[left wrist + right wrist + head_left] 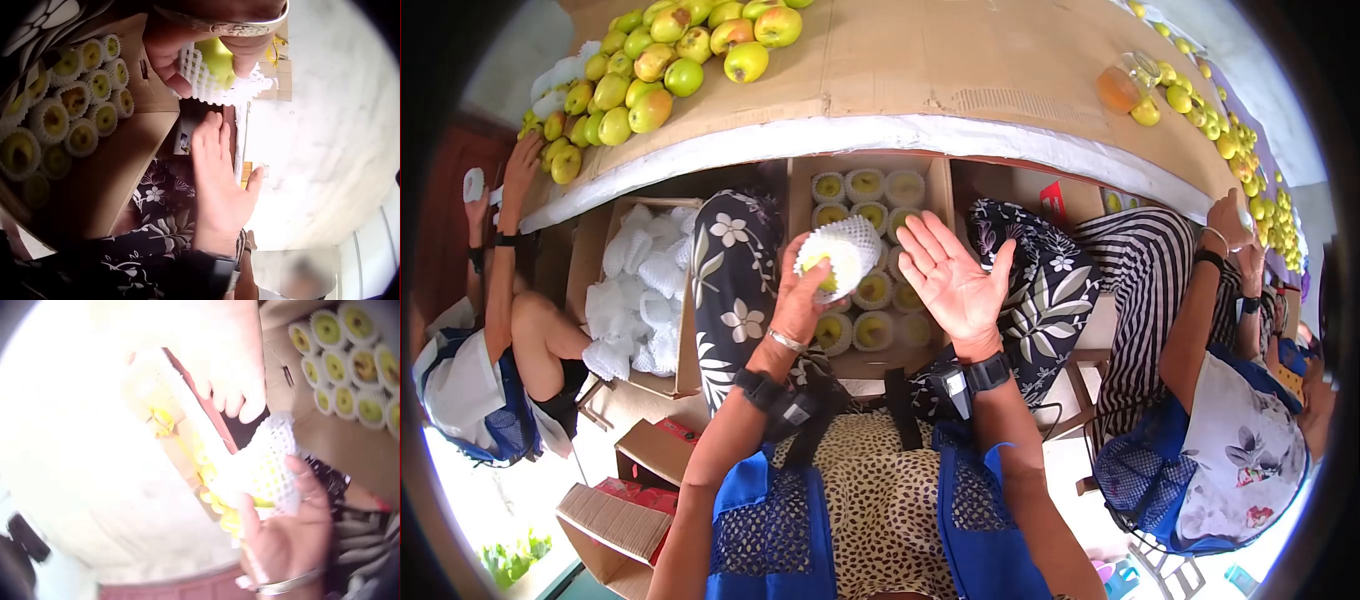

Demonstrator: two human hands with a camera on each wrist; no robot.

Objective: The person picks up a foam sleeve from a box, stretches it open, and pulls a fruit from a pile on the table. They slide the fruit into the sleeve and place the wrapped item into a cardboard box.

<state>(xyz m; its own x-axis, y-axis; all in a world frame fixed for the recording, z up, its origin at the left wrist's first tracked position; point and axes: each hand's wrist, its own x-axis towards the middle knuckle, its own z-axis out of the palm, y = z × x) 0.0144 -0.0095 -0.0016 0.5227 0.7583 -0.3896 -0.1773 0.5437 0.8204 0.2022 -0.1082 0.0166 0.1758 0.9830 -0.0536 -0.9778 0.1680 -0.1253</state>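
Note:
My left hand [802, 300] grips a yellow-green apple [215, 59] wearing a white foam net sleeve [848, 243], with the thumb on the apple's bare end. Beside it, my right hand [955, 285] is spread palm up with straight fingers and holds nothing. In the right wrist view that hand is washed out by glare, and the sleeved apple shows just past its fingertips. Below both hands, between the knees, stands an open cardboard box [940, 185] with rows of apples in foam nets [865, 185]. The hands and the held apple hide part of those rows.
A carton of loose white foam nets [635, 290] stands at the left knee. Ahead is a cardboard-covered table [880, 70] with a heap of apples [650, 110] and, at right, a jug of orange liquid [1120, 88]. People sit close on both sides.

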